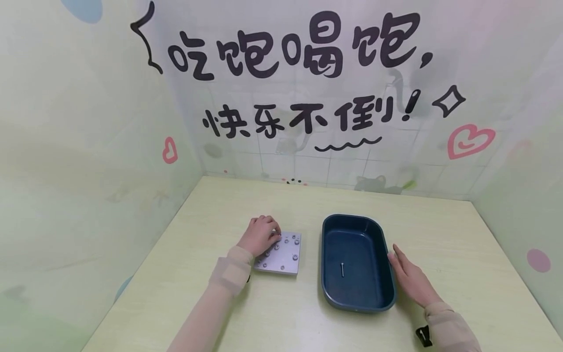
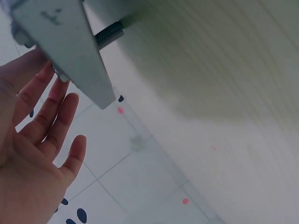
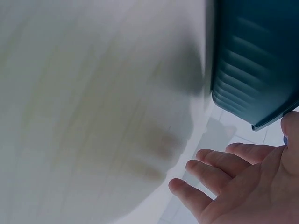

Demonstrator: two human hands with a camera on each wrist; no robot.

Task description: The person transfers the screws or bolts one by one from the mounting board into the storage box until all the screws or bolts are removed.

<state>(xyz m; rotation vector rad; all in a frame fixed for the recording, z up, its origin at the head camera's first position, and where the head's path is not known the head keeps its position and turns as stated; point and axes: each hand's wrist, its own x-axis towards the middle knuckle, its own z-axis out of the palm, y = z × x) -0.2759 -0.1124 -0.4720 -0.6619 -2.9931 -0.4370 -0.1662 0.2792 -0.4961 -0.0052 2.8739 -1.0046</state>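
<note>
My left hand [image 1: 262,233] is over the upper left corner of a square silver metal plate [image 1: 288,252], fingers curled down with thumb and fingertips pinching a bolt there. The fingertips are partly hidden in the left wrist view, where a bolt's threaded shank [image 2: 110,35] sticks out below the plate. Several round bolt heads dot its top. Right of it stands a dark blue tray [image 1: 358,305] with one long silver bolt [image 1: 342,270] lying inside. My right hand [image 1: 411,278] rests along the tray's right side, fingers extended, thumb at the rim.
Both objects stand on a pale wooden table [image 1: 281,313]. Printed fabric walls [image 1: 308,161] enclose it at the back and on both sides. A strip of table separates plate and tray.
</note>
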